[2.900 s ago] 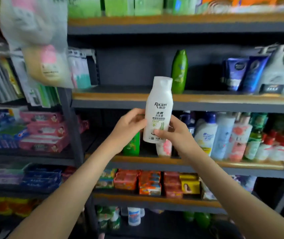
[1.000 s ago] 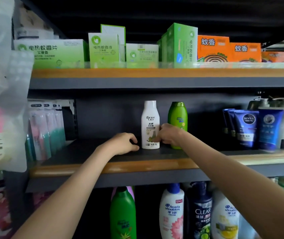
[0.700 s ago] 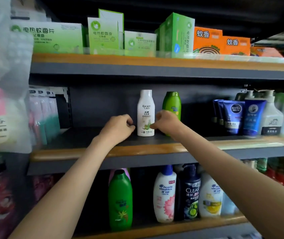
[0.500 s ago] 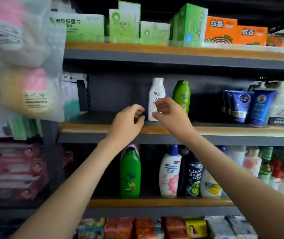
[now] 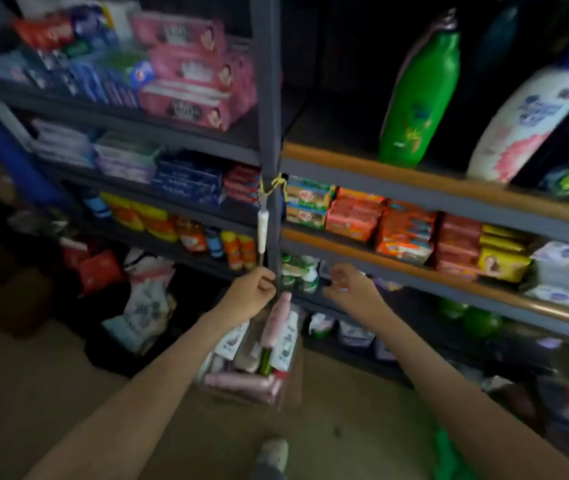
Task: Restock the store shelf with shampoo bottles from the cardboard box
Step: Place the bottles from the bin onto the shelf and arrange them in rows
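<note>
The cardboard box [image 5: 296, 374] sits on the floor below my hands, at the foot of the shelf post. It holds several shampoo bottles: a pink bottle [image 5: 277, 317] stands upright, another pink bottle [image 5: 241, 382] lies across the front, and white bottles [image 5: 287, 344] stand between them. My left hand [image 5: 253, 293] hovers above the box with loosely curled fingers and holds nothing. My right hand [image 5: 348, 289] hangs beside it, fingers relaxed, also empty. A green shampoo bottle [image 5: 418, 95] and a white one [image 5: 527, 123] stand on the shelf [image 5: 345, 157] at the upper right.
A grey shelf post [image 5: 269, 116] runs down the middle, with a small white object [image 5: 263, 233] tied to it by yellow string. Soap packs [image 5: 404, 230] fill the shelf below. Toothpaste boxes [image 5: 186, 67] are at the left. Bags [image 5: 141, 306] lie on the floor. My shoe [image 5: 274, 452] is at the bottom.
The white bottle was set on the upper shelf beside the green one and released. Both hands then dropped, and my view swung down to the box on the floor.
</note>
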Tool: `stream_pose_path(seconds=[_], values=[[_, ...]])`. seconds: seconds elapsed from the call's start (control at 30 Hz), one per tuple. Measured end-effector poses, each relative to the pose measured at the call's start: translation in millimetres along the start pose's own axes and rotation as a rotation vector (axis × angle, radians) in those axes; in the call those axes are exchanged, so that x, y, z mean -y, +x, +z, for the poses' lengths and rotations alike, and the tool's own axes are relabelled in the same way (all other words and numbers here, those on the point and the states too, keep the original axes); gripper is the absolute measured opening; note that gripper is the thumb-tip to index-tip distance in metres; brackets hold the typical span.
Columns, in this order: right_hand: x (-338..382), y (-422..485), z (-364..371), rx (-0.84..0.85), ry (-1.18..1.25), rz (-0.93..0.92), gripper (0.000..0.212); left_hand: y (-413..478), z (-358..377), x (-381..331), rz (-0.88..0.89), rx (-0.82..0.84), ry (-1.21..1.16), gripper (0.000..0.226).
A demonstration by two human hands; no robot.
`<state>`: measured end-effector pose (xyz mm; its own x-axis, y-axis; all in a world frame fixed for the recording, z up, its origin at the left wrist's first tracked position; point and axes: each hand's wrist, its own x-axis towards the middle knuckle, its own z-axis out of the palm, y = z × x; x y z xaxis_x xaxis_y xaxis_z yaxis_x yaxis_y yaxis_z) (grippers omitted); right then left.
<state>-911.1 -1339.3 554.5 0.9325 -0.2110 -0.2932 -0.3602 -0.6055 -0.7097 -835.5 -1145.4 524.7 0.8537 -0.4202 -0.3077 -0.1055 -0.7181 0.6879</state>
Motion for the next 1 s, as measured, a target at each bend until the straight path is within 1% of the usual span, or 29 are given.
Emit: stream_pose_path(seconds=[0.03, 0.1, 0.17, 0.2, 0.23, 0.3, 0.33, 0.4, 0.47, 0.57, 0.67, 0.73, 0.8, 0.9, 1.0], values=[[-12.3, 4.4, 24.3, 0.047, -0.001, 0.044, 0.025, -1.7, 4.4, 27.3, -0.067, 0.019, 0.005, 0.026], [-34.0, 17.8, 69.4, 0.140, 0.001, 0.113, 0.012, -0.4, 13.1, 79.3, -0.177, 0.032, 0.011, 0.030], [-55.9, 38.8, 112.4, 0.210, 0.037, 0.199, 0.018, 6.0, 23.5, 129.4, -0.263, 0.029, 0.019, 0.032], [-64.4, 48.7, 133.0, 0.238, 0.065, 0.269, 0.017, 9.3, 29.3, 152.3, -0.293, 0.034, 0.026, 0.030], [-75.3, 58.2, 154.8, 0.258, 0.083, 0.330, 0.019, 12.7, 36.8, 175.1, -0.317, 0.033, 0.030, 0.027], [-95.8, 76.5, 199.3, 0.259, 0.095, 0.459, 0.039, 20.8, 51.5, 216.7, -0.376, 0.012, 0.007, 0.021], [-104.2, 83.6, 220.8, 0.248, 0.115, 0.524, 0.045, 25.3, 58.7, 234.9, -0.400, -0.001, -0.017, 0.019], [-118.0, 94.8, 257.0, 0.197, 0.198, 0.636, 0.050, 33.2, 71.2, 262.2, -0.420, -0.015, -0.056, 0.018], [-128.0, 107.8, 284.1, 0.173, 0.238, 0.699, 0.042, 41.6, 78.4, 279.3, -0.430, -0.036, -0.085, 0.020], [-134.2, 126.2, 311.4, 0.176, 0.197, 0.673, 0.019, 58.7, 87.1, 297.7, -0.398, -0.044, -0.068, 0.020], [-130.3, 134.9, 327.5, 0.081, 0.188, 0.667, 0.010, 77.1, 96.0, 305.3, -0.381, -0.022, -0.025, 0.030], [-127.6, 134.5, 334.5, 0.052, 0.205, 0.666, 0.010, 88.0, 102.7, 304.5, -0.361, 0.051, 0.062, 0.041], [-126.9, 132.1, 340.9, 0.074, 0.229, 0.654, 0.013, 96.3, 110.2, 301.2, -0.365, 0.108, 0.078, 0.051], [-128.7, 126.3, 347.5, 0.093, 0.273, 0.680, 0.020, 104.4, 121.6, 297.7, -0.417, 0.085, -0.007, 0.060], [-133.9, 120.5, 346.8, 0.079, 0.311, 0.708, 0.017, 114.2, 128.0, 297.6, -0.440, 0.069, 0.038, 0.060]])
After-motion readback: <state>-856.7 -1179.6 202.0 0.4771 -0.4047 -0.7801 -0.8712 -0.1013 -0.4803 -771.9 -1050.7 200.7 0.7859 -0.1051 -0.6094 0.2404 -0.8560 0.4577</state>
